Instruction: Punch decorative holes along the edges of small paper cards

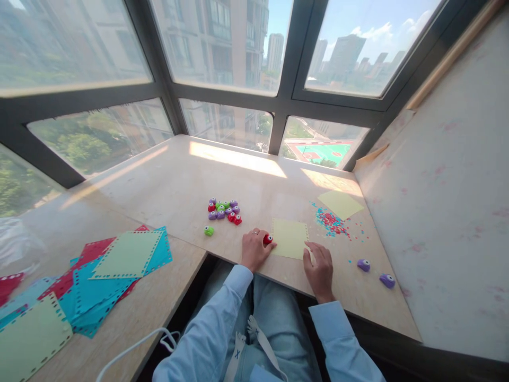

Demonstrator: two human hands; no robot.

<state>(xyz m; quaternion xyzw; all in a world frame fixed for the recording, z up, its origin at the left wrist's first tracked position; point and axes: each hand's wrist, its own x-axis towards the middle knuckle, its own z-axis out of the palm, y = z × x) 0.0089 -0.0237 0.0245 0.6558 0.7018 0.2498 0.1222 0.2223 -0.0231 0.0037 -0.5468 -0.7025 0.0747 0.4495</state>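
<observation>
My left hand (254, 248) is closed around a small red punch (268, 239) at the left edge of a pale yellow paper sheet (290, 238) on the stone sill. My right hand (319, 267) rests at the sheet's lower right corner with its fingers curled, pressing the paper down. A cluster of several small red, purple and green punches (225, 210) lies just beyond my left hand, with one green punch (209, 231) apart to the left.
A second yellow sheet (340, 203) and a scatter of red and blue paper bits (332, 222) lie to the right. Two purple punches (374, 272) sit near the right wall. Punched coloured sheets (99, 270) are piled on the left table. Windows (222, 42) stand behind.
</observation>
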